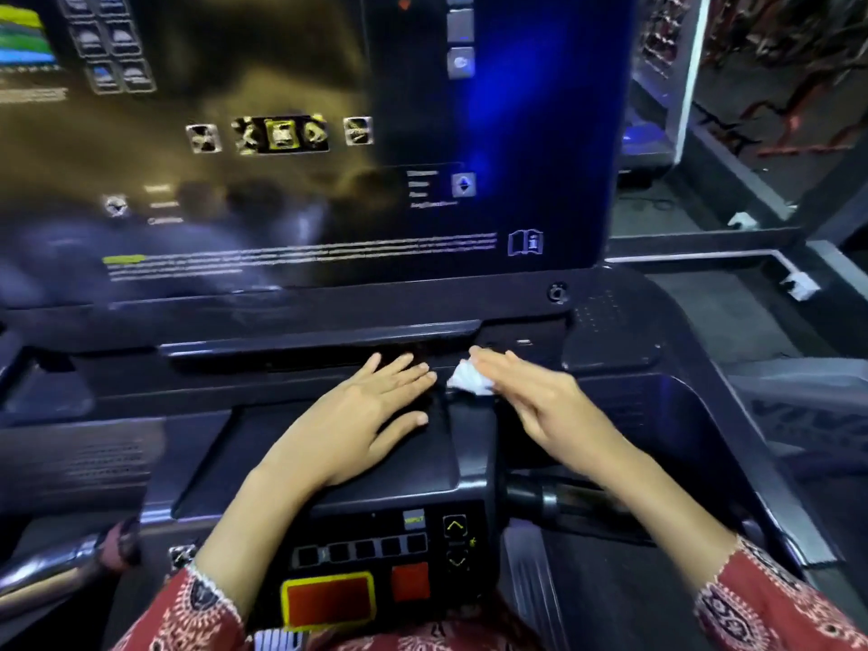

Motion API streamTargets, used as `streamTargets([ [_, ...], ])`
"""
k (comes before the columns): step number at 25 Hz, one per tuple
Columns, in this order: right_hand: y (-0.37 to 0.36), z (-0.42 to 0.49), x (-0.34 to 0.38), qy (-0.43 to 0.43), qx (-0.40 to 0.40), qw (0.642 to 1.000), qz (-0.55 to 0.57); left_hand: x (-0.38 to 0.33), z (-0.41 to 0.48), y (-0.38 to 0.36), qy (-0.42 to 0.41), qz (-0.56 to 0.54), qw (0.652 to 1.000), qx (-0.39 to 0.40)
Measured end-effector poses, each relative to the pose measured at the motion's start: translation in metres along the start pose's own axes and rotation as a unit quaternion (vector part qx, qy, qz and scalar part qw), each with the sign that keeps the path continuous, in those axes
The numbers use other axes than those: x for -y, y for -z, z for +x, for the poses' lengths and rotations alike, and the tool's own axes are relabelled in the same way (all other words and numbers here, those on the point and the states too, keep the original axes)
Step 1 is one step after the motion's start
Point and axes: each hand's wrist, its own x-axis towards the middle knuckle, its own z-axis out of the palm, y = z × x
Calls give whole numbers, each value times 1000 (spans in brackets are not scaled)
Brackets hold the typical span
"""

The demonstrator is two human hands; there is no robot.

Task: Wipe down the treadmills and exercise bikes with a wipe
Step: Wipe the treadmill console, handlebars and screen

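Grip of the right hand (540, 406) is flat, fingers straight, pressing the crumpled white wipe (469, 380) onto the black plastic treadmill console (413, 467), the wipe lying between both hands, nearer the right; left hand (357, 415) rests spread-fingered alongside.

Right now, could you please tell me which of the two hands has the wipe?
The right hand, pressing the crumpled white wipe onto the treadmill console; the left hand rests flat beside it, bare.
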Motion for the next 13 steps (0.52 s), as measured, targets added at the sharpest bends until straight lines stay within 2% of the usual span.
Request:
streamTargets([
  [3, -19, 35, 53, 9, -19, 997, 80, 8, -34, 16, 48, 4, 999, -22],
  [7, -74, 78, 117, 7, 69, 992, 109, 34, -96, 39, 141, 25, 989, -49],
  [13, -156, 141, 215, 17, 146, 980, 134, 93, -222, 64, 307, 31, 948, -75],
])
